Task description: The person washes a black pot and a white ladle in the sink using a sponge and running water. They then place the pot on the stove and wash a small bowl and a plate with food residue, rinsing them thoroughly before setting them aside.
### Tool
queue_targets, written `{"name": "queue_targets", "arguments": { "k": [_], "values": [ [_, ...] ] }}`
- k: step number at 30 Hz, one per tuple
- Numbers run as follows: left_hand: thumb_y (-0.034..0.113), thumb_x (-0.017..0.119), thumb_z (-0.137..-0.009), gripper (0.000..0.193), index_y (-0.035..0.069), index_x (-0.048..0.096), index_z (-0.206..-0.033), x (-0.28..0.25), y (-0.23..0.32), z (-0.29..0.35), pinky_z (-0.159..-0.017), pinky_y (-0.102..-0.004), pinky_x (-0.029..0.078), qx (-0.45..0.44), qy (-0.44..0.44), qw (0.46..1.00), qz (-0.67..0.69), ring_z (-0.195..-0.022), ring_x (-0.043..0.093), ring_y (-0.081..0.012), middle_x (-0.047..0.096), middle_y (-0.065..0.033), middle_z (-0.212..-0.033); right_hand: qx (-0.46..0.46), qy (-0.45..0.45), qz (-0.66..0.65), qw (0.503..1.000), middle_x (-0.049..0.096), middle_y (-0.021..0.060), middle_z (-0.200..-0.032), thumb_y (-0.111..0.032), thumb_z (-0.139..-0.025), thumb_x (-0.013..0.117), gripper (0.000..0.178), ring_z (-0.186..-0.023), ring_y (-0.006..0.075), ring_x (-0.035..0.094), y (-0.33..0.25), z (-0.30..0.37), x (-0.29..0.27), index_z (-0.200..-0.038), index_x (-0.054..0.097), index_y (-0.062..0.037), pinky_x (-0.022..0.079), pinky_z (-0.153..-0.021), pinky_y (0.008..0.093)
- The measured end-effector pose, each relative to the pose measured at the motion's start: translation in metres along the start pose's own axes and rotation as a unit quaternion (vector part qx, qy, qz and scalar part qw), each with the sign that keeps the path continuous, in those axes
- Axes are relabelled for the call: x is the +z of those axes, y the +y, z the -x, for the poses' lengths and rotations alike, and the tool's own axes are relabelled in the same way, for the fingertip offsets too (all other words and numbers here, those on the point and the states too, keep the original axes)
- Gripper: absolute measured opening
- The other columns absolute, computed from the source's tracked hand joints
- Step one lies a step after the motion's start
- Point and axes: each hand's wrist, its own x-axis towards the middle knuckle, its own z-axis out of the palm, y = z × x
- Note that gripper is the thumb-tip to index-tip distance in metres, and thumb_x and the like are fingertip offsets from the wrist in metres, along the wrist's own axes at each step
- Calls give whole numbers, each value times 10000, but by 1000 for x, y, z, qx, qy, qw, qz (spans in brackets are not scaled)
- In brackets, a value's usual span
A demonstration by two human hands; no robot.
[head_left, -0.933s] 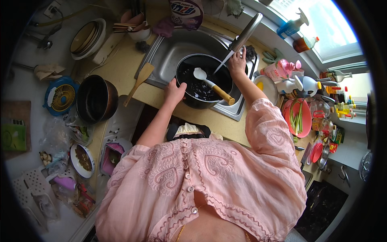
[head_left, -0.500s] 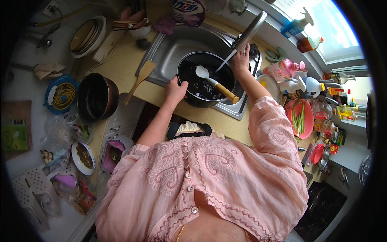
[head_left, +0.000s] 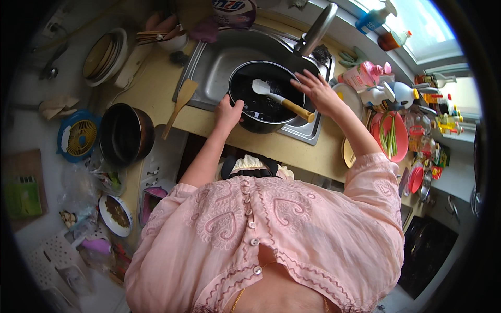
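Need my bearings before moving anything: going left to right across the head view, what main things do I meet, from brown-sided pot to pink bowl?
Brown-sided pot, wooden spatula, left hand, black pot, right hand, pink bowl with green stalks.

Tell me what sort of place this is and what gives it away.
Most likely a home kitchen: there is a metal sink with a faucet, a dark pot gripped by the left hand, and a wooden spatula lying on the counter.
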Motion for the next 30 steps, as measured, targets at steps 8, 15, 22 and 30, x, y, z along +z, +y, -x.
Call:
{"name": "queue_targets", "arguments": {
  "k": [8,15,22,30],
  "values": [
    [220,530,-737,311,22,588,-969,-3,3,-6,-477,-321,519,9,-29,999,-18,-483,622,-210,647,-105,-698,19,165,-401,901,513,156,-1249,-345,-765,687,480,-1185,335,458,-94,14,-19,-1166,569,-109,365,-988,405],
    [208,553,-757,286,21,583,-970,-13,3,-11,-445,-278,516,24,-83,996,-38,-514,635,-184,649,-105,-732,177,241,-490,819,643,144,-746,-113,-737,643,149,-688,272,635,-101,-15,-23,-846,650,-11,502,-675,306],
    [219,539,-744,317,12,583,-980,-16,-1,-23,-476,-310,523,11,-111,993,-35,-511,635,-208,648,-121,-738,145,148,-547,811,684,104,-862,-61,-736,629,196,-797,185,664,-123,33,-55,-923,661,-13,516,-756,280],
    [231,539,-757,338,13,565,-1014,-16,-5,-33,-469,-301,527,19,-165,986,-31,-539,647,-208,652,-121,-759,250,297,-502,773,663,153,-811,-100,-754,638,173,-776,224,660,-135,-17,-7,-902,662,-14,504,-720,282]
  ]
}}
